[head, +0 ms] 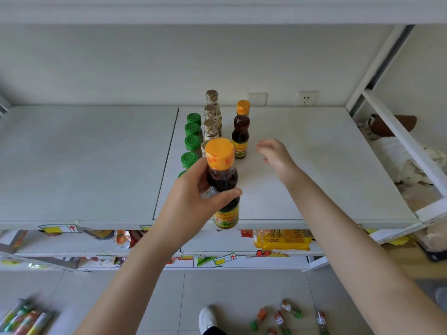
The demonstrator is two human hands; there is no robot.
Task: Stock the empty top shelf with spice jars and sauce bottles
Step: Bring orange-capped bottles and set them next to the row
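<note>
My left hand [193, 201] grips a dark sauce bottle [223, 189] with an orange cap, held above the front edge of the white top shelf [314, 165]. A second orange-capped sauce bottle [240, 131] stands upright on the shelf further back. Left of it runs a row of brown-capped bottles [211, 117] and a row of green-lidded spice jars [192, 136]. My right hand [275, 155] hovers over the shelf, right of the standing bottle, with relaxed fingers and nothing in it.
Lower shelves [242, 250] hold snack packets, among them a yellow pack [283, 239]. Several small bottles [285, 313] lie on the tiled floor by my shoe [208, 317]; more packets [26, 320] lie at the bottom left. A white frame [399, 141] borders the shelf's right side.
</note>
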